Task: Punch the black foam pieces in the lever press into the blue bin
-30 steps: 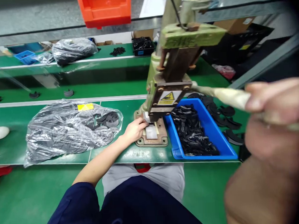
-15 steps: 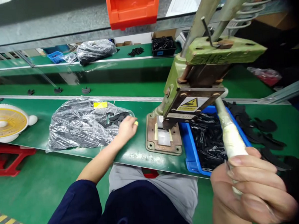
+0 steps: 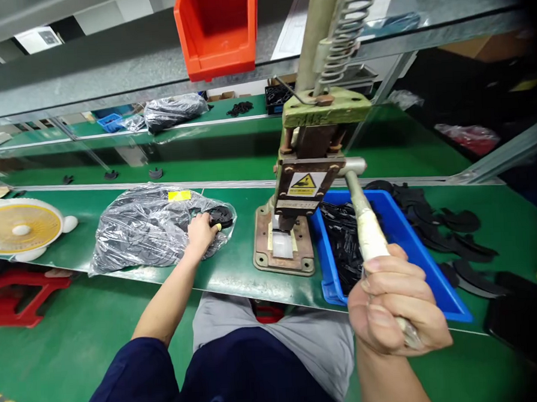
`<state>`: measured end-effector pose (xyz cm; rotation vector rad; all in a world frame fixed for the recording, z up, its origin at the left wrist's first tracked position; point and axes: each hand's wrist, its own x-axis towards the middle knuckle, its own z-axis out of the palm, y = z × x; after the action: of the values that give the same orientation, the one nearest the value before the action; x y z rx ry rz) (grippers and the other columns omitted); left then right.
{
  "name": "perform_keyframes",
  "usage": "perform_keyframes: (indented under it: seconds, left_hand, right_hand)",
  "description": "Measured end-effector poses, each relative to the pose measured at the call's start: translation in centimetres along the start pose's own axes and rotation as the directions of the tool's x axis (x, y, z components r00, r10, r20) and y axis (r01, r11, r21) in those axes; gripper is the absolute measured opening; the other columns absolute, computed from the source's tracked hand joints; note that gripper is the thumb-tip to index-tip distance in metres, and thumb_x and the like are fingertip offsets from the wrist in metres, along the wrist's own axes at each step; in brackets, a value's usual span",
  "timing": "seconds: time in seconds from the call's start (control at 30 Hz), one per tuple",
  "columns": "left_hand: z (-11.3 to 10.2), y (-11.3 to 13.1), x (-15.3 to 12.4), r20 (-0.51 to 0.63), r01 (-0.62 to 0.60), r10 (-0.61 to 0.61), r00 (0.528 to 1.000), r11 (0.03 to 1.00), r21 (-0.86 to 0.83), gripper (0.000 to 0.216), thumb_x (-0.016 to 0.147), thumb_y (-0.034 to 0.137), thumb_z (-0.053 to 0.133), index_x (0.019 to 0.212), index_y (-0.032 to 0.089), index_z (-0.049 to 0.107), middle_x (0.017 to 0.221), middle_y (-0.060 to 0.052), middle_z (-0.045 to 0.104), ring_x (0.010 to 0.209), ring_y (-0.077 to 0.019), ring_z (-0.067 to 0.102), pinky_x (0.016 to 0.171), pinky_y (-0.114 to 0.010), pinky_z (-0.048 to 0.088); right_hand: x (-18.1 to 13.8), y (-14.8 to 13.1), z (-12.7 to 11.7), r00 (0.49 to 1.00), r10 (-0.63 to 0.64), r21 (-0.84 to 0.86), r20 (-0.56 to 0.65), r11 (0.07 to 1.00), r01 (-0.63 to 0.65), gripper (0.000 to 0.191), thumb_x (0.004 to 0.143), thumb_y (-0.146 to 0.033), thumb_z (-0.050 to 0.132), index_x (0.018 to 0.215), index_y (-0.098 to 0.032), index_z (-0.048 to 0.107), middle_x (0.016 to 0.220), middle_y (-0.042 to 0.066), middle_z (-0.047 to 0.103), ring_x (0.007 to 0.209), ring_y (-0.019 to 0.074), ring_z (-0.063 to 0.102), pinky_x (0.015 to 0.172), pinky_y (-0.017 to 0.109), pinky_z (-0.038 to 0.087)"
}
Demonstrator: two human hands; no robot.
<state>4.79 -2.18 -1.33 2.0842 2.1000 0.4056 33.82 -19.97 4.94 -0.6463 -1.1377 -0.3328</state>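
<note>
A green hand press (image 3: pixel 311 163) stands on the green bench, with a rusty base plate (image 3: pixel 282 248) and a pale block under its ram. My right hand (image 3: pixel 397 302) is closed around the press's taped lever handle (image 3: pixel 366 226), pulled low toward me. My left hand (image 3: pixel 202 233) reaches into the mouth of a clear plastic bag (image 3: pixel 139 229) full of black flat parts, fingers on a black part (image 3: pixel 219 215). Whether it grips one is unclear.
A blue tray (image 3: pixel 434 276) of black parts sits right of the press, with loose black curved pieces (image 3: pixel 459 239) beyond it. A small white and yellow fan (image 3: pixel 20 229) stands at far left, a red stool (image 3: pixel 16 292) below it. An orange bin (image 3: pixel 217 30) hangs overhead.
My left hand left the press base and moved left into the bag's opening. My right hand swung the lever down and toward me.
</note>
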Motion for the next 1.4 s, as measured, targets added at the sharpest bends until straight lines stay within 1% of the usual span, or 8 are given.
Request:
perform_keyframes:
  seconds: [0.1, 0.2, 0.3, 0.5, 0.63, 0.77, 1.27, 1.4]
  left_hand:
    - [0.2, 0.3, 0.0, -0.024, -0.004, -0.008, 1.000, 0.884, -0.467, 0.016, 0.077, 0.023, 0.068, 0.081, 0.020, 0.053, 0.103, -0.009, 0.073, 0.099, -0.0224, 0.069, 0.091, -0.035, 0.051]
    - [0.1, 1.4, -0.2, -0.058, -0.065, 0.031, 0.998, 0.576, -0.815, 0.027, 0.071, 0.026, 0.071, 0.080, 0.021, 0.046, 0.101, -0.007, 0.074, 0.094, -0.0193, 0.071, 0.086, -0.031, 0.054]
    - [-0.5, 3.5, -0.8, -0.067, -0.094, 0.086, 0.994, 0.377, -0.921, 0.036, 0.070, 0.033, 0.076, 0.086, 0.021, 0.047, 0.089, -0.003, 0.072, 0.087, -0.0185, 0.073, 0.083, -0.031, 0.055]
    - [-0.5, 7.9, -2.2, 0.113, 0.057, 0.265, 0.958, 0.212, -0.976, 0.050, 0.067, 0.043, 0.084, 0.096, 0.018, 0.053, 0.077, 0.003, 0.064, 0.072, -0.0177, 0.073, 0.069, -0.028, 0.056]
    - [1.0, 9.8, -2.4, 0.314, 0.241, 0.287, 0.905, 0.262, -0.934, 0.063, 0.054, 0.039, 0.094, 0.099, 0.014, 0.057, 0.069, 0.001, 0.068, 0.060, -0.0156, 0.069, 0.061, -0.026, 0.055]
    - [2.0, 11.1, -2.1, 0.469, 0.400, 0.206, 0.859, 0.302, -0.865, 0.055, 0.048, 0.030, 0.098, 0.083, 0.012, 0.059, 0.067, -0.001, 0.069, 0.056, -0.0136, 0.067, 0.052, -0.023, 0.054]
    - [3.2, 12.3, -0.8, 0.594, 0.511, 0.184, 0.783, 0.354, -0.784, 0.041, 0.047, 0.015, 0.097, 0.064, 0.010, 0.060, 0.056, 0.003, 0.059, 0.046, -0.0084, 0.059, 0.043, -0.019, 0.055]
    - [3.3, 12.2, -0.4, 0.684, 0.606, 0.109, 0.722, 0.377, -0.700, 0.033, 0.052, 0.008, 0.090, 0.058, 0.013, 0.058, 0.055, 0.001, 0.061, 0.051, -0.0124, 0.063, 0.048, -0.022, 0.058]
  right_hand:
    - [0.0, -0.2, -0.5, 0.998, 0.024, 0.007, 0.051, 1.000, -0.025, 0.023, 0.075, -0.021, 0.058, 0.058, -0.022, 0.043, 0.064, -0.002, 0.057, 0.068, 0.0201, 0.058, 0.082, 0.056, 0.048]
    - [0.1, -0.4, -0.9, 0.992, 0.051, 0.012, 0.117, 0.999, -0.053, 0.016, 0.074, -0.018, 0.058, 0.063, -0.021, 0.048, 0.067, -0.002, 0.059, 0.073, 0.0201, 0.059, 0.087, 0.057, 0.048]
    - [0.3, -0.5, -1.2, 0.988, 0.054, 0.010, 0.147, 0.998, -0.056, 0.013, 0.075, -0.018, 0.058, 0.066, -0.022, 0.050, 0.070, -0.003, 0.059, 0.076, 0.0194, 0.060, 0.090, 0.055, 0.048]
    - [0.3, -0.5, -1.3, 0.983, 0.074, -0.029, 0.170, 0.997, -0.070, 0.013, 0.076, -0.020, 0.057, 0.067, -0.022, 0.049, 0.068, -0.004, 0.056, 0.075, 0.0184, 0.059, 0.091, 0.054, 0.050]
    - [0.2, -0.5, -1.3, 0.982, 0.086, -0.058, 0.166, 0.995, -0.078, 0.013, 0.077, -0.022, 0.057, 0.067, -0.024, 0.048, 0.066, -0.003, 0.055, 0.074, 0.0203, 0.058, 0.089, 0.057, 0.050]
    - [0.2, -0.5, -1.3, 0.984, 0.084, -0.051, 0.157, 0.996, -0.077, 0.014, 0.079, -0.022, 0.057, 0.068, -0.024, 0.048, 0.066, -0.003, 0.055, 0.074, 0.0201, 0.057, 0.090, 0.058, 0.050]
    - [-0.1, -0.6, -0.9, 0.990, 0.096, -0.043, 0.103, 0.995, -0.092, 0.016, 0.082, -0.024, 0.056, 0.068, -0.023, 0.048, 0.067, -0.003, 0.055, 0.075, 0.0202, 0.058, 0.089, 0.056, 0.050]
    - [-0.1, -0.7, -0.5, 0.994, 0.095, -0.047, 0.048, 0.995, -0.092, 0.019, 0.082, -0.025, 0.055, 0.066, -0.024, 0.045, 0.065, -0.003, 0.052, 0.074, 0.0195, 0.056, 0.088, 0.055, 0.049]
